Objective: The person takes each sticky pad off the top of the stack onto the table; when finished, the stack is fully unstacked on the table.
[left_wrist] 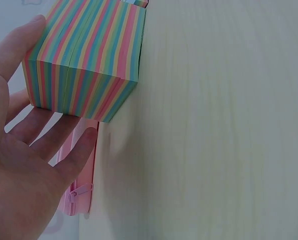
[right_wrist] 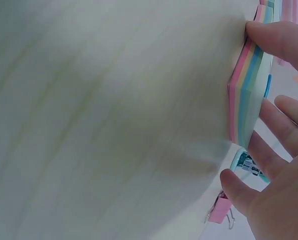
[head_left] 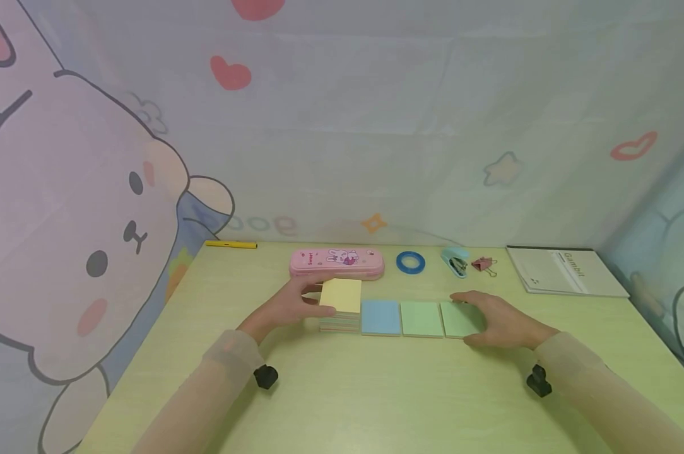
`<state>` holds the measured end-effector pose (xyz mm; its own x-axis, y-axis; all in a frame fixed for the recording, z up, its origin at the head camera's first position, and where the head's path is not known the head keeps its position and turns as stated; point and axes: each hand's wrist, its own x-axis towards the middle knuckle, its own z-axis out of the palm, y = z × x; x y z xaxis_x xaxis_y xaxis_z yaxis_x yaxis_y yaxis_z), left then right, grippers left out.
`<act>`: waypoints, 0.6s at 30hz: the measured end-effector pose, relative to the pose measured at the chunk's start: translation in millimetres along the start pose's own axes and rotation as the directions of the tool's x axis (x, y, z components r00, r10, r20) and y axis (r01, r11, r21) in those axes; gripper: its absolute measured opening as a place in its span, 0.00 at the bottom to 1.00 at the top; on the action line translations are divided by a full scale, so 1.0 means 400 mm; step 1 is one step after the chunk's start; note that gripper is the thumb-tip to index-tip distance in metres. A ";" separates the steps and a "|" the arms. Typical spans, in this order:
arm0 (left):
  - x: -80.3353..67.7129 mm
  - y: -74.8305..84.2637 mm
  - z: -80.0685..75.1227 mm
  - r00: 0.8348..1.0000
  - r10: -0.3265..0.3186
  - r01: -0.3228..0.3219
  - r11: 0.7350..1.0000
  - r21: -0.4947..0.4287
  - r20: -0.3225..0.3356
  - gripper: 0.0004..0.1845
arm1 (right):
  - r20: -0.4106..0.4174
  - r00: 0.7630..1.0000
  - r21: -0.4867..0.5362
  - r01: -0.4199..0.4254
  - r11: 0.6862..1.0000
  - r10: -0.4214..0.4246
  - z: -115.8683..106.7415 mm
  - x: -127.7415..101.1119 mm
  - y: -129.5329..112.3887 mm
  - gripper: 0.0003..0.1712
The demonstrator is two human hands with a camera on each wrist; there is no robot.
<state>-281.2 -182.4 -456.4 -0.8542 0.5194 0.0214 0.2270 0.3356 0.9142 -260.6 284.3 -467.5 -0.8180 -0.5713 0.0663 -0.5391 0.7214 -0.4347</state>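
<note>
A tall stack of sticky notes, yellow on top, stands at the left end of a row of pads. My left hand grips it from the left, thumb along the near side and fingers round the far side. Its striped sides show pink, yellow, green and blue layers in the left wrist view. To its right lie a blue pad and a thin green pad. At the right end, my right hand holds another green pad between thumb and fingers; its layered edge faces the right wrist camera.
Behind the row lie a pink pencil case, a blue tape roll, a light-blue stapler and a pink binder clip. A yellow pen is at the back left, a notebook at the back right.
</note>
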 end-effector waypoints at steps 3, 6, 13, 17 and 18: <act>0.001 -0.001 -0.001 1.000 0.004 -0.004 1.000 -0.002 0.006 0.45 | 0.000 1.000 0.006 -0.010 1.000 0.010 -0.001 0.007 -0.003 0.50; 0.000 0.000 -0.003 1.000 0.006 -0.006 1.000 0.000 0.006 0.45 | -0.011 1.000 0.035 -0.016 0.999 0.017 -0.001 0.028 -0.019 0.52; -0.001 -0.007 -0.003 1.000 0.014 -0.014 1.000 -0.011 -0.001 0.44 | -0.042 0.998 0.116 0.051 0.992 -0.046 0.028 0.136 -0.133 0.51; 0.001 -0.013 0.000 1.000 0.019 -0.019 1.000 -0.011 -0.003 0.45 | -0.032 0.993 0.158 0.113 0.981 -0.109 0.050 0.209 -0.221 0.50; 0.002 -0.015 0.001 1.000 0.023 -0.023 1.000 -0.009 -0.001 0.45 | -0.030 0.992 0.173 0.130 0.976 -0.126 0.056 0.228 -0.242 0.49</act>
<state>-283.0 -183.5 -461.9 -0.8492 0.5263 0.0433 0.2426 0.3160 0.9172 -278.3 153.6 -439.3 -0.7489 -0.6459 0.1478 -0.5978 0.5624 -0.5713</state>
